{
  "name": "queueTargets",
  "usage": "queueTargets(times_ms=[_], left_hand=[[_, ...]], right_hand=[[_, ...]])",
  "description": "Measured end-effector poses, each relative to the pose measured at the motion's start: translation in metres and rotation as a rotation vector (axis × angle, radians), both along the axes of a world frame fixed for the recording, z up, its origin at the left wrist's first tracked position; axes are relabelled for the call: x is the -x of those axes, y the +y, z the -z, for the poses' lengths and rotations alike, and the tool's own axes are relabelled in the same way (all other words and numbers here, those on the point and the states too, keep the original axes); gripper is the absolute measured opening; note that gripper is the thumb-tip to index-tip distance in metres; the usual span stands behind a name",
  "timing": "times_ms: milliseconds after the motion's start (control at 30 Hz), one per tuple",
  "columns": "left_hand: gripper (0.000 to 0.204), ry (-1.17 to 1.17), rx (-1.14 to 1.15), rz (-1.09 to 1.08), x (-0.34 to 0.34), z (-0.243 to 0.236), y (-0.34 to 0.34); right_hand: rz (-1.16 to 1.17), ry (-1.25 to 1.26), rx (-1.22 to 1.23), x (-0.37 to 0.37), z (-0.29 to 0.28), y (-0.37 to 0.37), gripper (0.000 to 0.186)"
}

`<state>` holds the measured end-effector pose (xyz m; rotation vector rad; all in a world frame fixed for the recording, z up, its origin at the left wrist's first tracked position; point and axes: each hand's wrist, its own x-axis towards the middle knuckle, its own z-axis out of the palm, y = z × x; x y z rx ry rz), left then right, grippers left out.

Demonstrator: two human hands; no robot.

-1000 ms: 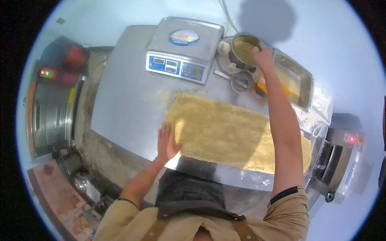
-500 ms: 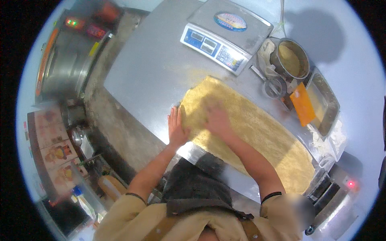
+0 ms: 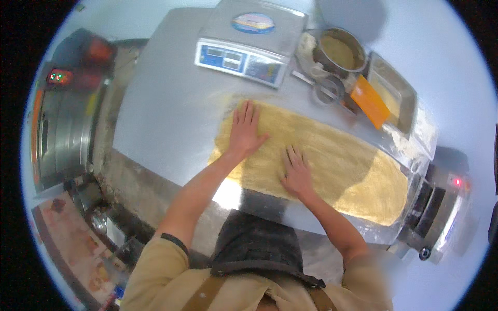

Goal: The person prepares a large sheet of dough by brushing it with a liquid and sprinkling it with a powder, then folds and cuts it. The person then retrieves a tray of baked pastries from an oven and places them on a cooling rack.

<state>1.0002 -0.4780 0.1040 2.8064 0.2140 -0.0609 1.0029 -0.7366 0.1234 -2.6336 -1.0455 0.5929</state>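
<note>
A long, flat, rounded sheet of dough [image 3: 342, 160] with a yellow, grainy-looking surface lies on the metal table. On its left part rests my left hand [image 3: 246, 133], palm down, fingers stretched toward the sheet's far edge. My right hand [image 3: 296, 173] lies lower and further right, near the middle of the sheet, fingers a little spread and slightly blurred. Neither hand holds anything. A shadow falls across the sheet's middle, while its right end is brightly lit.
Beyond the dough stands a digital scale [image 3: 241, 57] on the metal table [image 3: 161, 98]. At the far right are a round pot [image 3: 343, 49], a strainer [image 3: 328, 90], an orange scraper [image 3: 370, 102] and a metal tray [image 3: 410, 96]. A steel appliance [image 3: 65, 135] stands at left.
My left hand has moved from the sheet's left edge up onto its surface. My right hand has shifted toward the near side. The whole view has turned slightly.
</note>
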Motion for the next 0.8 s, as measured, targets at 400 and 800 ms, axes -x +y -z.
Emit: queueTargets(times_ms=[400,800], left_hand=[[0.109,-0.016,0.066,0.376,-0.068,0.006,-0.153],[0.113,0.023,0.041,0.533,-0.100,0.004,-0.315]], right_hand=[[0.358,-0.049,0.054,0.014,0.011,-0.151,0.076],[0.834,-0.295,0.055,-0.070,0.034,-0.359,0.082]])
